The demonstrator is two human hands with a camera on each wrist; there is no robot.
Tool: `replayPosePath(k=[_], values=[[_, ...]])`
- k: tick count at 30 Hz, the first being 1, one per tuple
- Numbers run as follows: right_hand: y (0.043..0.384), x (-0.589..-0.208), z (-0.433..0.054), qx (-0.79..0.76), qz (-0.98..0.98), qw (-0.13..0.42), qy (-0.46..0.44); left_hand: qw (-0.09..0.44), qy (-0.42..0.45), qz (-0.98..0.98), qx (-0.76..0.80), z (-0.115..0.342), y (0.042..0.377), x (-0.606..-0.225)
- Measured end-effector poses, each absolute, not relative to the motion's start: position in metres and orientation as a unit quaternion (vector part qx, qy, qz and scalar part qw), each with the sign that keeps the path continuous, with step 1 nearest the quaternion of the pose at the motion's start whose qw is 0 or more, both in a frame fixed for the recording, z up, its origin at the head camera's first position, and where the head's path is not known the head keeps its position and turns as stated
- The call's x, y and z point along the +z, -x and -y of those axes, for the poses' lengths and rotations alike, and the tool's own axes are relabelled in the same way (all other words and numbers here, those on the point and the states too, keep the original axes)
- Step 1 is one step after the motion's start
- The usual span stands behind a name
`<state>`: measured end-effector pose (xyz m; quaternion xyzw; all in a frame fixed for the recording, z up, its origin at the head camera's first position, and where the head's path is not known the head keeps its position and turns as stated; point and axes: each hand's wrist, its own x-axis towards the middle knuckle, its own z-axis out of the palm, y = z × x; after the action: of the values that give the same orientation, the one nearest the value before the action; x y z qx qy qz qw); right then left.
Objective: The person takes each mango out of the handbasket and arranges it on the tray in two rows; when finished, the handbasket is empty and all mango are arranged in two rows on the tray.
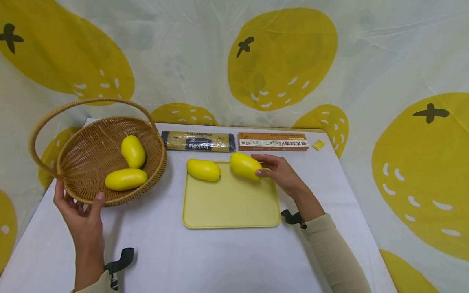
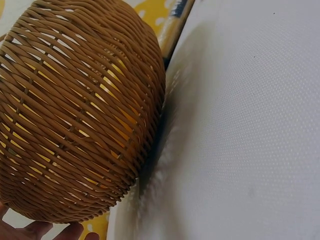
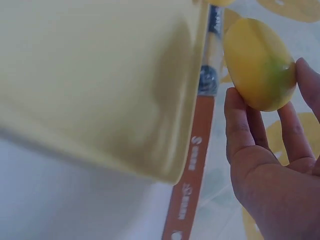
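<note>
My left hand (image 1: 83, 221) grips the near-left rim of a brown wicker basket (image 1: 88, 142), which is tilted toward me with its arched handle to the upper left. Inside the basket lie two yellow mangoes, one upright mango (image 1: 133, 151) and one lying mango (image 1: 126, 179). In the left wrist view the basket's woven underside (image 2: 75, 110) hides most of the fruit. My right hand (image 1: 283, 174) holds another mango (image 1: 244, 166) between thumb and fingers over the far right of a pale yellow tray (image 1: 231, 203). A further mango (image 1: 203, 169) sits at the tray's far left corner.
Behind the tray, a spaghetti packet (image 1: 199, 141) and a pasta box (image 1: 272, 142) lie along the table's back edge. A small yellow wrapped packet (image 1: 318, 144) is right of the box. A fruit-printed cloth (image 1: 198, 53) hangs behind the white-covered table (image 1: 205, 260).
</note>
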<state>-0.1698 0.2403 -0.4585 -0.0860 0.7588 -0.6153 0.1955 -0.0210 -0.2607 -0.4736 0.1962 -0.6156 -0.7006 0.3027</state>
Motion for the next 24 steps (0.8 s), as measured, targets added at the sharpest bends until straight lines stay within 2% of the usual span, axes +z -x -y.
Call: replayPosePath(k=[6,24], values=[[0.171,-0.468,-0.25,-0.62,-0.753,0.213,0.058,0.302,-0.191,0.611,-0.706,0.262,0.021,-0.473],[0.18,-0.479,-0.251,-0.587,-0.771,0.232,0.079,0.306,-0.188,0.609,-0.707,0.261,0.021,-0.472]])
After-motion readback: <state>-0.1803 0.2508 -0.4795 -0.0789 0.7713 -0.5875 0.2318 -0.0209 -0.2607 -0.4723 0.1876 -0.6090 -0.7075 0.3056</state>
